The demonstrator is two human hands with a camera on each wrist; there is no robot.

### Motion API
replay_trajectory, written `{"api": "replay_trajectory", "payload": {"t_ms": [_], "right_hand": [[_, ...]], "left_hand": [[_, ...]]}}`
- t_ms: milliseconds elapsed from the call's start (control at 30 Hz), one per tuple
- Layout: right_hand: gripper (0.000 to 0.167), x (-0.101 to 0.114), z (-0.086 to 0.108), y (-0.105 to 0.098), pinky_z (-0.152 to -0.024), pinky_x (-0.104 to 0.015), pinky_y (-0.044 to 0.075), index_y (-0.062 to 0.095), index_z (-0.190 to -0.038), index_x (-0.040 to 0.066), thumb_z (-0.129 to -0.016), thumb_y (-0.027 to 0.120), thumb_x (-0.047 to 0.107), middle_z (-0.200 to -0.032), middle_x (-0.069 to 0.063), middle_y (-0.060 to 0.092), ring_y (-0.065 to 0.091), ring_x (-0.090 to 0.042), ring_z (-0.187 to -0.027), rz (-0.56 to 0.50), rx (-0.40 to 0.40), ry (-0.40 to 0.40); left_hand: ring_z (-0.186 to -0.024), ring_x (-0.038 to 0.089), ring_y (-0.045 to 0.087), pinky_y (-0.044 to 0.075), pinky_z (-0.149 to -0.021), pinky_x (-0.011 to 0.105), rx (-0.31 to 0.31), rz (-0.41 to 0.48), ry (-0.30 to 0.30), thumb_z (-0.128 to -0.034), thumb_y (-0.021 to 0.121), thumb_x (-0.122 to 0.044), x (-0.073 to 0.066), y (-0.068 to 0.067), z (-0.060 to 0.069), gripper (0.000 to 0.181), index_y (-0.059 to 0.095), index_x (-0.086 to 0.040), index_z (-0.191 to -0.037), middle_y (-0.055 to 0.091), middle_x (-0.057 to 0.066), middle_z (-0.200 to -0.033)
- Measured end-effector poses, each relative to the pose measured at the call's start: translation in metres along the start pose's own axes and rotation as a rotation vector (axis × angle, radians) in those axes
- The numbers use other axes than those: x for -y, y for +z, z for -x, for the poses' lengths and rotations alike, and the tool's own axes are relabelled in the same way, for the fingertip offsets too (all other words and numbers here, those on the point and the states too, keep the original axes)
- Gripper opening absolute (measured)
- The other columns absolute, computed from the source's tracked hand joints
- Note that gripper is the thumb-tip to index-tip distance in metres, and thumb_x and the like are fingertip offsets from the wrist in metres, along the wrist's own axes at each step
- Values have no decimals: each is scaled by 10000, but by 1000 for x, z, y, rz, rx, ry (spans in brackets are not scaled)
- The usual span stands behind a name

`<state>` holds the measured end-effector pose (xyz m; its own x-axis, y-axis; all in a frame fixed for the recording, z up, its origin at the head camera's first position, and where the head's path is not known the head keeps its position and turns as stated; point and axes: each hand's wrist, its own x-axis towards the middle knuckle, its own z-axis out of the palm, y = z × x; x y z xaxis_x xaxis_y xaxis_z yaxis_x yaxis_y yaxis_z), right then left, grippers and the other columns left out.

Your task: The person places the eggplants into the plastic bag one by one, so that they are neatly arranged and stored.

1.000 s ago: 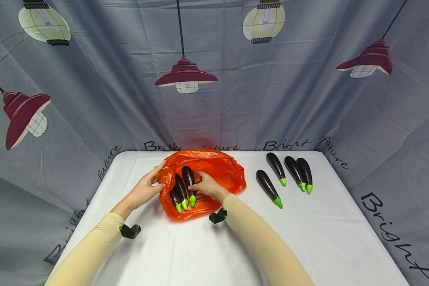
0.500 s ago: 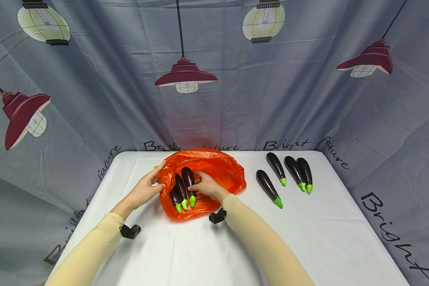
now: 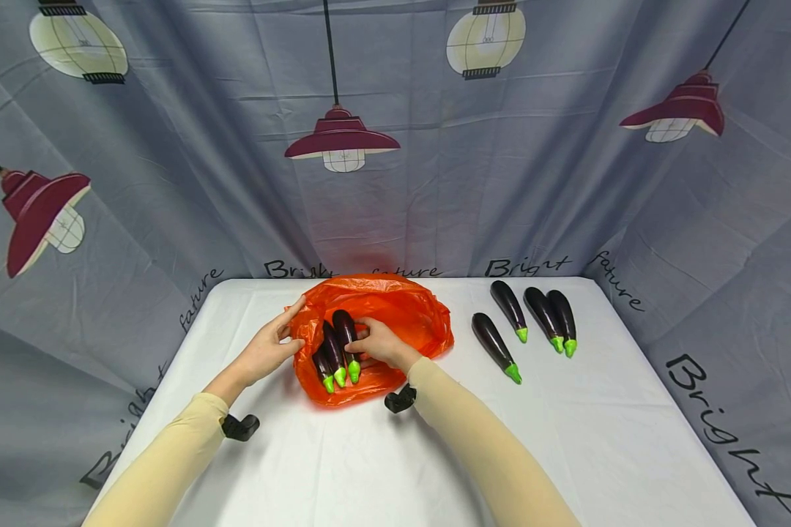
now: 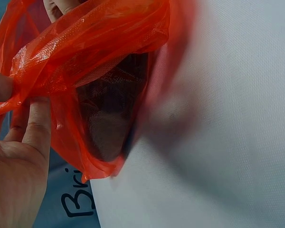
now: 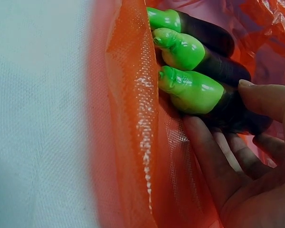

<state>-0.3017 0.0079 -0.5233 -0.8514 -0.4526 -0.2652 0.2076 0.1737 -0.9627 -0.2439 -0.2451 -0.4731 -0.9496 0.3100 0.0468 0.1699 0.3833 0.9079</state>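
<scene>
While the left hand (image 3: 270, 351) pinches the orange bag (image 3: 402, 311), the right hand (image 3: 385, 342) nudges its gripped eggplant (image 3: 345, 328) towards nine o'clock, apparently tightening the bagged row (image 3: 333, 351)

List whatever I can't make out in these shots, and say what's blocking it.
Head view: some fingertips of the right hand, behind the eggplant it holds.
Left wrist view: what makes up the dark shape, obscured by the orange bag.
Left wrist view: part of the left hand, cut off by the left edge.
Right wrist view: the topmost eggplant's stem tip, behind the bag's rim.
</scene>
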Motion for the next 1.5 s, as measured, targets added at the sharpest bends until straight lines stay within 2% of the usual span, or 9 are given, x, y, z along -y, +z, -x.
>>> {"api": "replay_trajectory", "payload": {"t_ms": [267,567,833,1033,1300,1400,1500], "right_hand": [[715,1,1,-1,-760,-487,610,411,-1526,21,-903,761,43,-1149,-181,642,654,-299,-789,42,-19,-13],[691,-1,0,-2,-792,-481,606,440,-1493,-20,-886,768,19,-1163,-221,630,690,-353,-890,36,-26,-29],[687,0,1,-5,-801,-468,605,438,-1497,-32,-891,759,12,-1241,-254,614,708,-342,-941,34,-6,-43],[712,0,0,-9,-830,-487,594,424,-1498,-64,-877,767,7,-1251,-268,620,712,-366,-956,30,0,-70],[702,7,10,-14,-885,-511,571,436,-1497,-57,-884,769,24,-1333,-298,560,699,-427,-980,54,-5,-74],[703,9,13,-15,-899,-523,563,427,-1505,-56,-891,761,21,-1359,-314,532,687,-454,-1001,45,2,-73],[699,11,16,-17,-912,-524,557,426,-1512,-44,-901,755,31,-1373,-305,524,677,-463,-1026,57,11,-73]], "left_hand": [[-1421,383,419,409,-1078,493,10,8,7,-976,600,11,-1,0,-1,848,214,-344,-1643,226,116,-1675],[-1450,401,365,325,-1140,554,7,10,7,-983,602,-4,-1,0,-1,829,233,-360,-1635,198,83,-1685],[-1415,372,431,436,-1057,454,9,0,-1,-984,601,-4,0,0,-2,834,227,-367,-1635,200,90,-1684],[-1424,375,418,400,-1084,484,6,4,-1,-981,602,0,-1,0,-1,839,229,-374,-1634,197,100,-1684],[-1399,366,454,476,-994,286,12,13,11,-987,591,10,0,0,-1,832,226,-360,-1637,219,71,-1681],[-1431,363,412,451,-1031,307,10,16,18,-988,590,9,1,-1,-1,827,225,-349,-1638,193,45,-1688],[-1464,360,358,412,-1076,378,9,26,20,-990,595,2,1,0,0,822,224,-340,-1639,170,22,-1693]]}}
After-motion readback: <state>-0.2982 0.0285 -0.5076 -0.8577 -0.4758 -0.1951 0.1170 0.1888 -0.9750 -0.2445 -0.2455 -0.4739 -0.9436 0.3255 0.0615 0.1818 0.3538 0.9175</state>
